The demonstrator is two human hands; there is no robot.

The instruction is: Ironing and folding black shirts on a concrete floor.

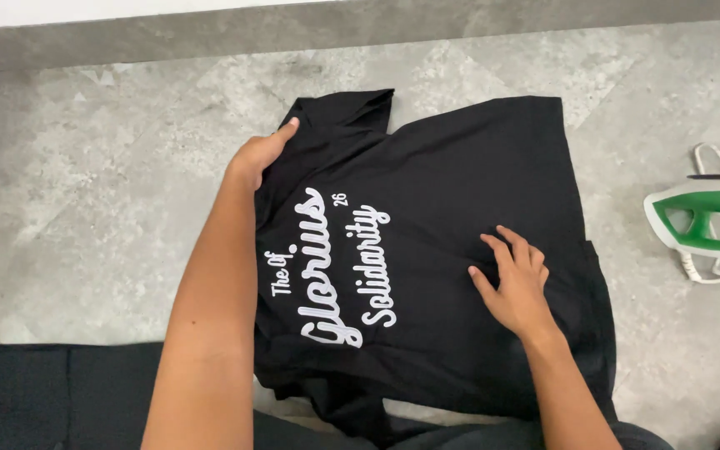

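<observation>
Black T-shirt (460, 183) lies centre-frame on the grey floor (85, 208), long axis vertical. Left hand (262, 154) pinches its upper-left edge; right hand (514, 283) presses flat, released, centre-right. Green-and-white iron (702, 218) sits far right.

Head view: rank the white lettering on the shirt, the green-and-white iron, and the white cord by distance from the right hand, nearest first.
From the right hand:
1. White lettering, to its left on the black T-shirt.
2. White cord, on the floor to its right.
3. Green-and-white iron, right edge, just above the cord.
</observation>
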